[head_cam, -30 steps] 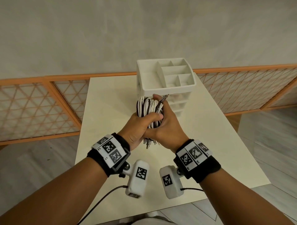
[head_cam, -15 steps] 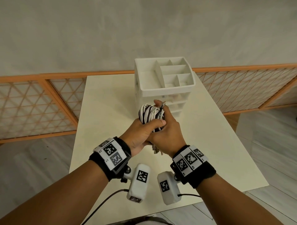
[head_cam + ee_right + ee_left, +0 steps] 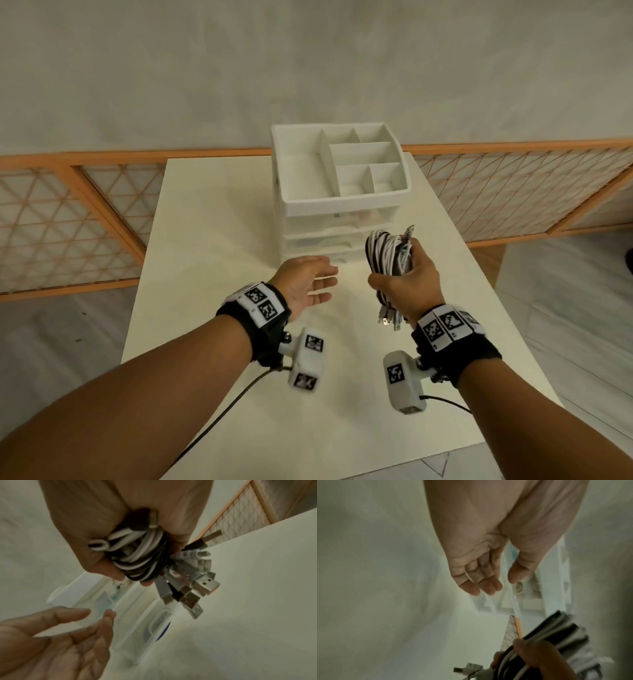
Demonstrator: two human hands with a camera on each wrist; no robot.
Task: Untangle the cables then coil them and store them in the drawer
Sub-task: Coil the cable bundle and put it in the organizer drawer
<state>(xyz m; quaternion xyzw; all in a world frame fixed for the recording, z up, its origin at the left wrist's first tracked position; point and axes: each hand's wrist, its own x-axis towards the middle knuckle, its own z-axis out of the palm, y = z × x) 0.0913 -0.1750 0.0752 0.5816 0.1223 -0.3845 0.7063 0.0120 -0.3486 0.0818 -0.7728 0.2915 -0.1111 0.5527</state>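
Coiled bundle of black and white USB cables, gripped upright in the right hand, fingers and thumb wrapped round its middle. Held above the worktop, just right of the drawer unit's lower drawers and level with them. Loops at the top of the bundle, metal USB plugs fanning out below the fist, clear in the right wrist view. No contact between bundle and drawer unit.

Left hand released, palm turned inward, fingers straight and loosely together, holding nothing. Poised just in front of the lowest drawers, close to their fronts; touching or not, cannot tell.

White plastic drawer unit standing at the far middle of the worktop, drawers shut, translucent fronts stacked one over another. Open divided tray on top of it, compartments bare. Orange lattice railing to either side of the unit, behind the worktop; plain wall beyond.
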